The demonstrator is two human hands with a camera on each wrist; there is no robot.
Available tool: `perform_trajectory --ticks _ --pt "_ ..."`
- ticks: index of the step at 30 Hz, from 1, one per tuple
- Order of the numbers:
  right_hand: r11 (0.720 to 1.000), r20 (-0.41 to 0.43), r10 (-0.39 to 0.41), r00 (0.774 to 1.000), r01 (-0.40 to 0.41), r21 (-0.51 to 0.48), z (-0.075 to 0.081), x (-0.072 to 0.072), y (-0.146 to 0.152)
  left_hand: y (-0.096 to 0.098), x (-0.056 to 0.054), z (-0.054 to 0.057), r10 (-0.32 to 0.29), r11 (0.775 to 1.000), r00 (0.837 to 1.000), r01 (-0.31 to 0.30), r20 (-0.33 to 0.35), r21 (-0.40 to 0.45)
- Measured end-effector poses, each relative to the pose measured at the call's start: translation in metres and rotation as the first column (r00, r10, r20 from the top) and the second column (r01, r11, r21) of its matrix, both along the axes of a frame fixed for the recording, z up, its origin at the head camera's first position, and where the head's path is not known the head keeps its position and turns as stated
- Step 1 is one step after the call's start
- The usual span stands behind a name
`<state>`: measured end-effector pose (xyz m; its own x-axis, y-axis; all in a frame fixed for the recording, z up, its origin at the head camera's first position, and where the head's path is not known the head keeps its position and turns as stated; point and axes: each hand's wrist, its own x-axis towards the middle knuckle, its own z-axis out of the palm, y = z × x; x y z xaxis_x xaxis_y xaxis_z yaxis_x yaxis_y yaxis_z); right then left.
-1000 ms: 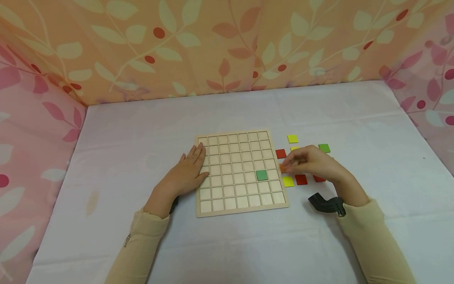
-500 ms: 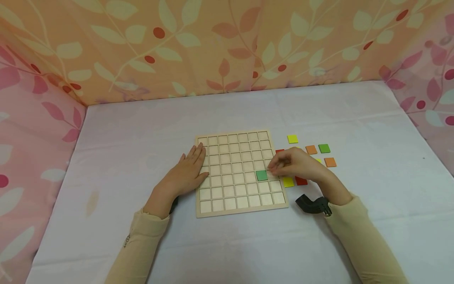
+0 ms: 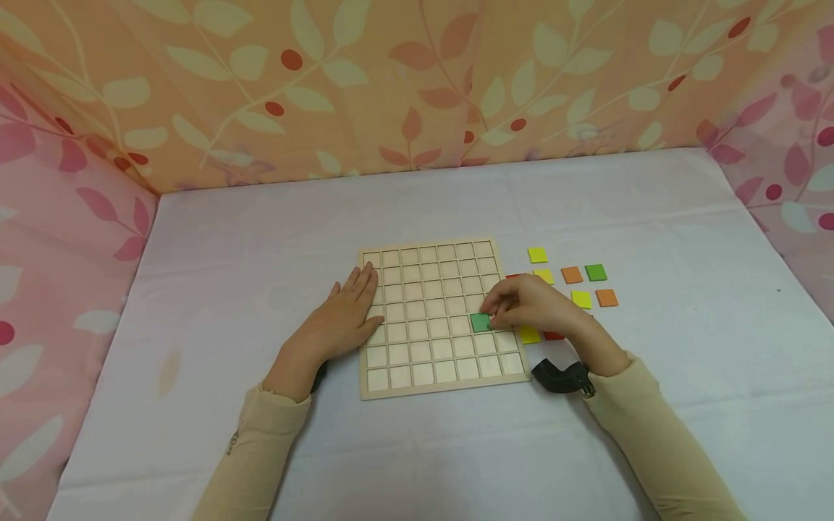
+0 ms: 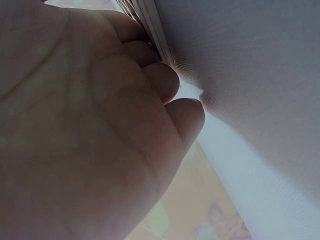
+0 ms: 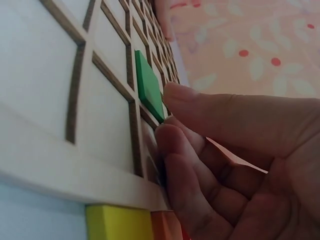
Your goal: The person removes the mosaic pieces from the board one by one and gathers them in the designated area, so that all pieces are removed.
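A wooden grid board (image 3: 444, 391) lies on the white cloth, its square cells bordered by thin raised strips. One green square tile (image 3: 480, 322) is in a cell near the board's right side. My left hand (image 3: 342, 315) rests flat along the board's left edge, fingers straight. The left wrist view shows its palm (image 4: 90, 115) beside the board's edge. My right hand (image 3: 531, 304) reaches over the right edge, its fingers bent and the fingertips at the green tile's right side. In the right wrist view, thumb and forefinger come close to the tile (image 5: 149, 87); whether they pinch it is unclear.
Loose yellow (image 3: 537, 255), orange (image 3: 607, 297), green (image 3: 596, 272) and red tiles (image 3: 554, 336) lie right of the board, some partly behind my right hand. A black wrist device (image 3: 559, 377) sits under my right wrist. Patterned curtains (image 3: 417, 87) surround the table.
My right hand has moved left from the loose tiles onto the board, up to the green tile. More of the loose tiles have come into sight. The left hand has stayed in place.
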<state>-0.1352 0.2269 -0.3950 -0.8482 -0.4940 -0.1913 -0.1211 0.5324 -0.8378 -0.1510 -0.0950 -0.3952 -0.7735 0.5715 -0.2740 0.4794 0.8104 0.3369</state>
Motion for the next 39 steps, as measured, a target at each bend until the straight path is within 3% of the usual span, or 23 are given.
perform_trajectory --ticks 8,18,30,39 --pt "0.999 -0.088 0.015 0.996 -0.012 0.045 -0.0023 0.0019 -0.0031 0.0003 -0.0002 -0.0004 0.005 1.0 1.0 -0.005 0.007 -0.004" --pt "0.997 -0.069 0.022 0.997 -0.017 0.069 -0.0025 0.002 -0.0052 0.001 0.0005 0.0011 0.006 1.0 1.0 -0.006 0.005 -0.003" --pt "0.996 -0.119 0.057 0.991 -0.048 0.078 -0.0031 0.002 -0.0053 0.0003 0.0 0.0001 0.005 1.0 1.0 -0.005 0.006 -0.007" --pt "0.999 -0.079 0.033 0.996 -0.031 0.032 -0.0061 0.001 -0.0047 0.0004 -0.0002 -0.0005 0.003 1.0 1.0 -0.003 -0.001 -0.009"
